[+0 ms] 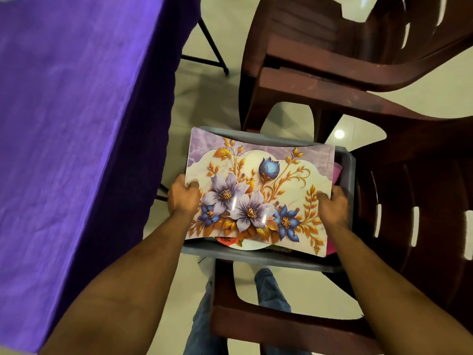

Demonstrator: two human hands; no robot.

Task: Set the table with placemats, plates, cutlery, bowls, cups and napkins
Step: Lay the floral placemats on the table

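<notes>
My left hand (183, 197) grips the left edge of the placemat (258, 193), thumb on top, and my right hand (332, 207) grips the right edge the same way. The placemat is over the grey bin (348, 170), which sits on a chair (409, 201), beside the counter (76, 111) with its purple cloth. The placemat looks thin, light and glossy; it bends between my hands, so I think two side grips suit it best. A plate (249, 245) shows under it. I can read no writing or brand.
</notes>
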